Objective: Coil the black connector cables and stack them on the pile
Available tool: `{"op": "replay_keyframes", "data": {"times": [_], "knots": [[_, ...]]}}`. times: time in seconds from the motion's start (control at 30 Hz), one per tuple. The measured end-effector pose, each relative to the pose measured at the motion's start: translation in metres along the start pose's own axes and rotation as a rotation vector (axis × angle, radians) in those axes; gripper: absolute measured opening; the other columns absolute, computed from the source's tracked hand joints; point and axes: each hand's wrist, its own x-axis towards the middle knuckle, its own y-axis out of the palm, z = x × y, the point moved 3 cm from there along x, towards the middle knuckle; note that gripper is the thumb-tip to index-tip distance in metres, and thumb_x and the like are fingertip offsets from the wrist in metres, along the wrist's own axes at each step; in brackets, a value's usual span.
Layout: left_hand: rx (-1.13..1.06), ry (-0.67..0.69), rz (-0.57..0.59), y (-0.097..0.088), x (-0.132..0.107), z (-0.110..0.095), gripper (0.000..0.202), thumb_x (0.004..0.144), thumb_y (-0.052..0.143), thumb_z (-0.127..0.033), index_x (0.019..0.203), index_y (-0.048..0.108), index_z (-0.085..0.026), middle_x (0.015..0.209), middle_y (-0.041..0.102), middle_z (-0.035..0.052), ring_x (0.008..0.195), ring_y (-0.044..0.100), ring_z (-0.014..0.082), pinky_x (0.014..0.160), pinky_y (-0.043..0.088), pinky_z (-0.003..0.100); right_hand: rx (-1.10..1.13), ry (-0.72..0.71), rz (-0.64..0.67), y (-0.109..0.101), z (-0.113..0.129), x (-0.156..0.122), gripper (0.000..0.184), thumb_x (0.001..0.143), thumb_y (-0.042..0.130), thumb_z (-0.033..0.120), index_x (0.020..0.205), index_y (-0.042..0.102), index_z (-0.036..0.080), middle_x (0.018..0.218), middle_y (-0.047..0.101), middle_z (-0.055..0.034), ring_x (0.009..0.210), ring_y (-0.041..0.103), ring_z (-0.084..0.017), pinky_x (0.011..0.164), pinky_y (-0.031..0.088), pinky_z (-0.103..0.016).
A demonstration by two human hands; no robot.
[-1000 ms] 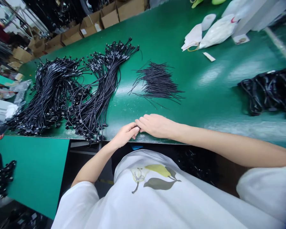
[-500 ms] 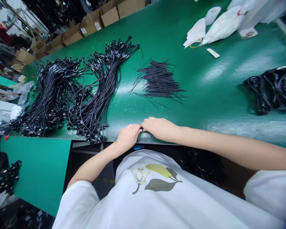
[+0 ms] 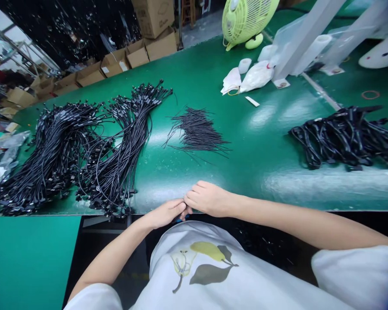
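Observation:
My left hand (image 3: 168, 214) is at the front edge of the green table (image 3: 255, 185), its fingers curled and pressed together. My right hand (image 3: 208, 199) meets it there, with its fingertips pinched against the left hand's fingers. A small dark thing shows between them, mostly hidden, and I cannot make out what it is. Beyond the hands lies a loose pile of thin black ties or wires (image 3: 198, 131). To the left are two large bundles of black cables with connectors, a nearer bundle (image 3: 129, 137) and a farther-left bundle (image 3: 56, 150).
Coiled black cables (image 3: 345, 135) lie on the right. At the back right are a green fan (image 3: 248, 19), white plastic bags (image 3: 257, 76), a small white strip (image 3: 252, 101) and a grey post (image 3: 307, 38). Cardboard boxes (image 3: 114, 62) line the far edge.
The view has turned up and to the right, bringing in the fan and more coiled cables. My hands have tilted, the left fingers now curling below the right ones. The piles look unchanged.

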Motion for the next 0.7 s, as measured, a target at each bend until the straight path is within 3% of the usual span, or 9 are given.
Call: {"op": "replay_keyframes", "data": {"times": [0.17, 0.3, 0.43, 0.5, 0.6, 0.7], "knots": [[0.62, 0.029, -0.2, 0.006, -0.009, -0.022, 0.027, 0.097, 0.034, -0.04, 0.083, 0.047, -0.021, 0.074, 0.053, 0.0022, 0.067, 0.046, 0.0174, 0.065, 0.034, 0.029, 0.088, 0.142, 0.112, 0.003, -0.001, -0.003, 0.018, 0.096, 0.039, 0.015, 0.084, 0.053, 0.016, 0.077, 0.053, -0.0047, 0.067, 0.04, -0.016, 0.06, 0.019, -0.031], [0.773, -0.008, -0.225, 0.009, -0.002, -0.018, 0.024, 0.098, 0.03, -0.03, 0.08, 0.044, -0.022, 0.07, 0.055, 0.0026, 0.064, 0.05, 0.0189, 0.064, 0.034, 0.03, 0.179, 0.231, 0.255, 0.011, 0.0, -0.004, 0.018, 0.098, 0.039, 0.018, 0.087, 0.053, 0.014, 0.081, 0.055, -0.0063, 0.072, 0.046, -0.017, 0.059, 0.022, -0.029], [0.799, 0.044, -0.268, 0.006, 0.004, -0.01, 0.021, 0.097, 0.032, -0.026, 0.082, 0.046, -0.021, 0.076, 0.06, 0.0046, 0.07, 0.055, 0.0197, 0.067, 0.037, 0.03, 0.288, 0.346, 0.352, 0.014, -0.004, -0.005, 0.024, 0.101, 0.039, 0.03, 0.093, 0.056, 0.014, 0.086, 0.059, -0.0066, 0.075, 0.051, -0.017, 0.061, 0.028, -0.028], [0.76, 0.078, -0.269, 0.003, 0.003, -0.015, 0.022, 0.097, 0.033, -0.027, 0.084, 0.048, -0.021, 0.077, 0.06, 0.0042, 0.071, 0.054, 0.019, 0.069, 0.037, 0.03, 0.302, 0.351, 0.364, 0.014, -0.006, -0.006, 0.023, 0.1, 0.039, 0.026, 0.092, 0.057, 0.014, 0.083, 0.059, -0.0062, 0.073, 0.052, -0.017, 0.062, 0.029, -0.029], [0.578, 0.099, -0.21, 0.0, 0.0, -0.025, 0.03, 0.099, 0.03, -0.036, 0.084, 0.051, -0.02, 0.075, 0.057, 0.0021, 0.07, 0.05, 0.0167, 0.069, 0.037, 0.028, 0.272, 0.282, 0.305, 0.011, -0.006, -0.006, 0.021, 0.097, 0.039, 0.018, 0.089, 0.057, 0.014, 0.08, 0.058, -0.0061, 0.072, 0.05, -0.017, 0.063, 0.029, -0.029], [0.342, 0.069, -0.148, -0.003, 0.004, -0.022, 0.037, 0.098, 0.033, -0.045, 0.082, 0.054, -0.019, 0.071, 0.053, -0.0005, 0.069, 0.048, 0.0144, 0.069, 0.038, 0.027, 0.292, 0.281, 0.234, 0.007, -0.009, -0.005, 0.026, 0.099, 0.039, 0.023, 0.085, 0.059, 0.015, 0.078, 0.058, -0.0064, 0.071, 0.05, -0.017, 0.065, 0.033, -0.03]]}}
